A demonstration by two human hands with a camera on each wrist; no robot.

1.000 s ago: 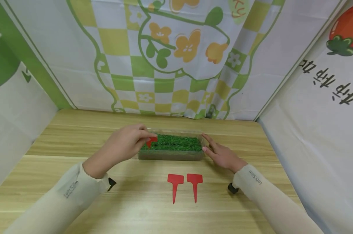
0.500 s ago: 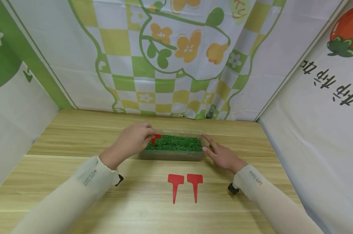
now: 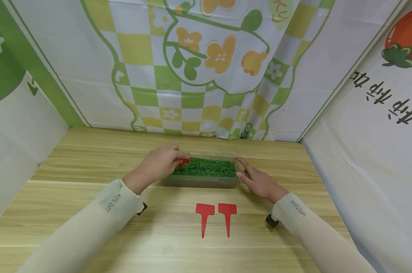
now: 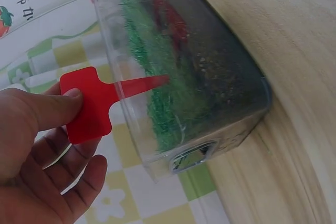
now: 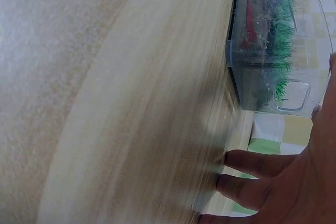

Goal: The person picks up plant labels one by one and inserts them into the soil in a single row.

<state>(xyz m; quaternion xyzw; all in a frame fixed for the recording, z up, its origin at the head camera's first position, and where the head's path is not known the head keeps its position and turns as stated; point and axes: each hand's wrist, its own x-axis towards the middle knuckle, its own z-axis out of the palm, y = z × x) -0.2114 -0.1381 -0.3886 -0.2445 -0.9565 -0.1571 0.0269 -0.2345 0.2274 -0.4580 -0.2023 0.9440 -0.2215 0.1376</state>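
Observation:
My left hand (image 3: 159,163) pinches a red T-shaped plant label (image 4: 89,108) by its flat head, between thumb and fingers. The label's narrow stem points down at the left part of the green artificial grass (image 3: 209,167); in the left wrist view its tip overlaps the grass behind the clear wall. That grass fills a long clear plastic box (image 3: 202,182) with dark, gritty stuff below it. At the box's right end my right hand (image 3: 262,184) touches the rim and corner with index finger and thumb, its other fingers (image 5: 257,162) extended down near the table.
Two more red plant labels, a left one (image 3: 205,209) and a right one (image 3: 227,209), lie flat in front of the box, stems toward me. A patterned curtain (image 3: 192,94) hangs behind the wooden table (image 3: 171,235), and white side walls flank it.
My left hand has moved a little to the right along the box with the red plant label, slowing in the last half second. The right hand stays at the box's end.

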